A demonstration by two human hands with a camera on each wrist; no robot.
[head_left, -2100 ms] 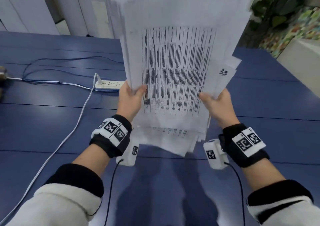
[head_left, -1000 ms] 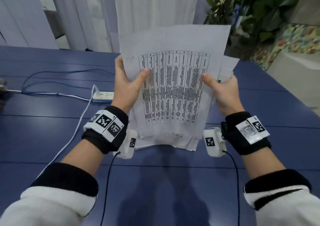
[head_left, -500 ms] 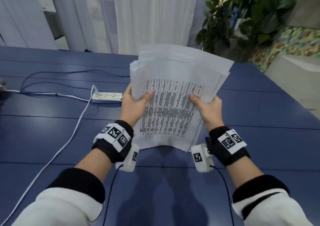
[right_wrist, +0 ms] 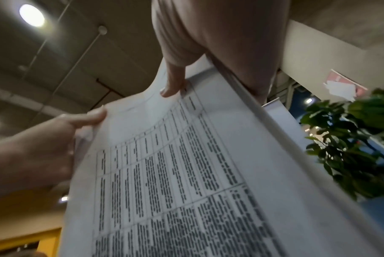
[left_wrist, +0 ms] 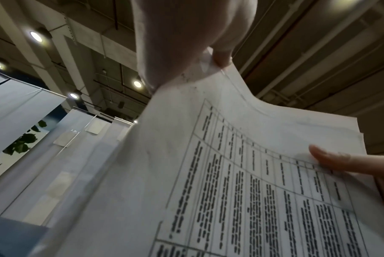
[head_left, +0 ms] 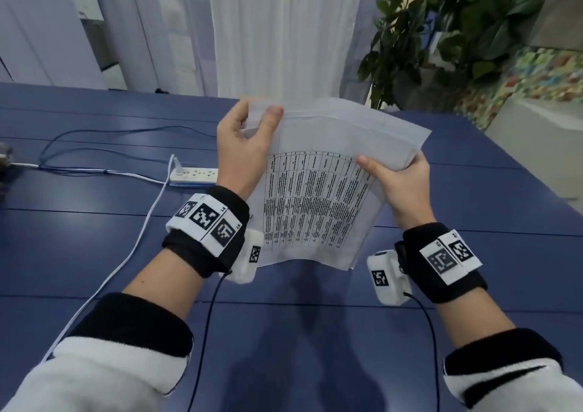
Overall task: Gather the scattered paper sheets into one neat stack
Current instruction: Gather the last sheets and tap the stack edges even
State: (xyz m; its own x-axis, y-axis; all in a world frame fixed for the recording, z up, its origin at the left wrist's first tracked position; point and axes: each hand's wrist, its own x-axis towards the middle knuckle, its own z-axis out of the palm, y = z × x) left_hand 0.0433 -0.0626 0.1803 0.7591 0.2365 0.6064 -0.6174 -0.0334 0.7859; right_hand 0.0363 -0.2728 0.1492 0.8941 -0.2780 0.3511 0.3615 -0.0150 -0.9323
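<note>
Head view: both hands (left (head_left: 243, 153), right (head_left: 402, 187)) grip paper stack (head_left: 318, 200).

Table (head_left: 473, 209) was dark blue, surface crossed by thin seam lines. White power strip (head_left: 194, 174) lay flat on left half. White cable (head_left: 138, 241) ran from strip toward near left edge. Thin blue cable (head_left: 94, 134) looped farther left.

White sleeves (head_left: 94, 377), black cuffs — black wristbands (head_left: 205, 238) bearing square-code tags.
</note>
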